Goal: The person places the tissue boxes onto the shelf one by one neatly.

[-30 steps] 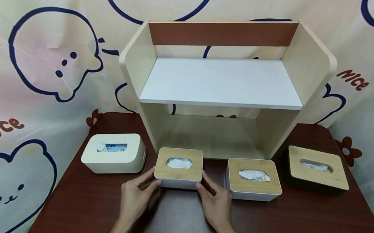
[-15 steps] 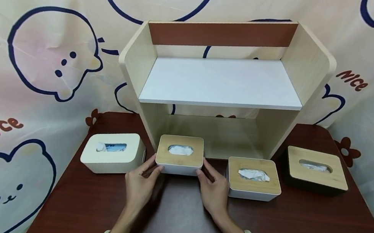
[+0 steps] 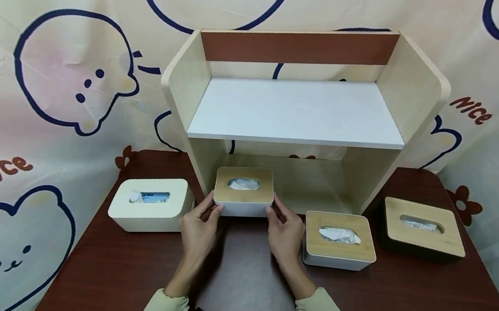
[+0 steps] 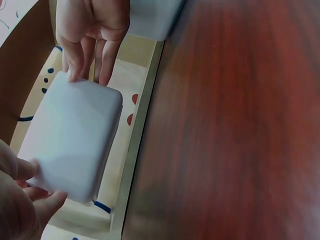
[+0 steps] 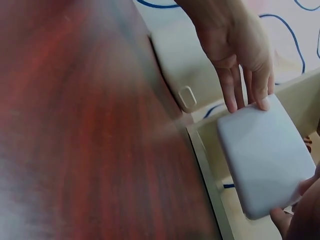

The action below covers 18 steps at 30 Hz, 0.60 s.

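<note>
My left hand (image 3: 198,226) and right hand (image 3: 285,231) hold a tissue box (image 3: 242,208) between them, fingertips pinching its two short ends. It has a bamboo lid with an oval slot, tissue showing in it, and a pale grey body. The head view has the box at the front of the lower compartment of a small wooden shelf (image 3: 293,178). The left wrist view shows the box (image 4: 75,135) with the left fingers (image 4: 50,204) at its near end and the right hand at the far end. From the right wrist, the box's grey underside (image 5: 265,155) faces the camera.
A cream tissue box (image 3: 151,205) stands left of the shelf. Just right of my right hand is another bamboo-lidded grey tissue box (image 3: 339,241); farther right sits a dark one (image 3: 423,229). A white upper shelf board (image 3: 298,111) overhangs the lower compartment. All stand on a dark red-brown table (image 3: 408,307).
Both hands have carried the tissue box forward, away from the person, from the table in front of the shelf to the lower compartment's front. The other boxes stay where they were.
</note>
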### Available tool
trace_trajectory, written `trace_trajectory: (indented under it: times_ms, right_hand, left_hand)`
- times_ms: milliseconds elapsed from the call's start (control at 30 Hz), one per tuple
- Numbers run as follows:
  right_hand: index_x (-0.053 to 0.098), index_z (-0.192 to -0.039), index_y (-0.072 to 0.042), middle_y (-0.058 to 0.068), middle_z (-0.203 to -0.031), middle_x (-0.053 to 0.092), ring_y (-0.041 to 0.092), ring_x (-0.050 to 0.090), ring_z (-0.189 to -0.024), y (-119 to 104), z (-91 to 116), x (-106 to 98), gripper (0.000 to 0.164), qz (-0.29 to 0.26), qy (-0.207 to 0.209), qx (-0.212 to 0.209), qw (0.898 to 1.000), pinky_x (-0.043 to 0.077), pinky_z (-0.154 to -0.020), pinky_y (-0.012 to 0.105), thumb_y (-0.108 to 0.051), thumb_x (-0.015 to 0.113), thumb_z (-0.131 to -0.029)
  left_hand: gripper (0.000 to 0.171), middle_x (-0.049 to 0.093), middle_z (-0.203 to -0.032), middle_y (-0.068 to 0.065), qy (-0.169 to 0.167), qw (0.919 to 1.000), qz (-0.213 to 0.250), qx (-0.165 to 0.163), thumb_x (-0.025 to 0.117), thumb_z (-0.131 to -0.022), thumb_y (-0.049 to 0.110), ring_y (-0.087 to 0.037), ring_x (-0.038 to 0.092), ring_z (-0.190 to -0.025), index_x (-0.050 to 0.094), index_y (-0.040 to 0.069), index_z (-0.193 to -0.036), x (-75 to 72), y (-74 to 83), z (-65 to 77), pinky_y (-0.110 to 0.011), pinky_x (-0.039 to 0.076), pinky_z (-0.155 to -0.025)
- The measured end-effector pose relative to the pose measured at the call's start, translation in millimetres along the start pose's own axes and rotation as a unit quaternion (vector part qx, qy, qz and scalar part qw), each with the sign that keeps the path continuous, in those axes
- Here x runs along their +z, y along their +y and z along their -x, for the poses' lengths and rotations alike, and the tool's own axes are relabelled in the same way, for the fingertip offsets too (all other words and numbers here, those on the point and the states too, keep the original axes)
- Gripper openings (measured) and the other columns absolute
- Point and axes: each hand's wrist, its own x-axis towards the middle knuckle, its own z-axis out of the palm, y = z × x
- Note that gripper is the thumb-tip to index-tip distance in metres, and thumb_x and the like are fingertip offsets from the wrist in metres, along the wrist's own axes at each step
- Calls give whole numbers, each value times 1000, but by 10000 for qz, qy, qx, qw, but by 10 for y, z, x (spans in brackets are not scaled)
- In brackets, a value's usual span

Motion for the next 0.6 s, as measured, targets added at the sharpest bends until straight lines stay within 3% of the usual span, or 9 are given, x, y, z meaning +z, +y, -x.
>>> trace_trajectory:
  times_ms: [200,433,600]
  right_hand:
    - [75,-135,-9,16,-127,77,29,77,-114,17,-136,46,38,203,235,82,9995,64,-92,47,-8,79,-97]
    - [75,-133,-4,19,-127,77,32,76,-116,62,-240,111,36,72,349,35,9994,64,-94,44,-5,78,-97]
    - [75,-132,-3,20,-125,77,32,77,-115,140,-285,150,36,79,357,55,9993,64,-92,41,-5,79,-96]
  left_hand:
    - [44,77,-126,-18,180,9991,-394,-29,82,-93,2,-26,79,-104,73,2,-136,121,-10,-86,-8,55,-78]
    - [42,77,-125,-15,329,9966,-741,-174,83,-95,9,-24,77,-112,75,7,-136,225,-20,-199,-40,65,-85]
    - [40,78,-123,-16,401,9955,-818,-259,84,-94,7,-26,76,-115,77,8,-133,261,-61,-241,-49,66,-87]
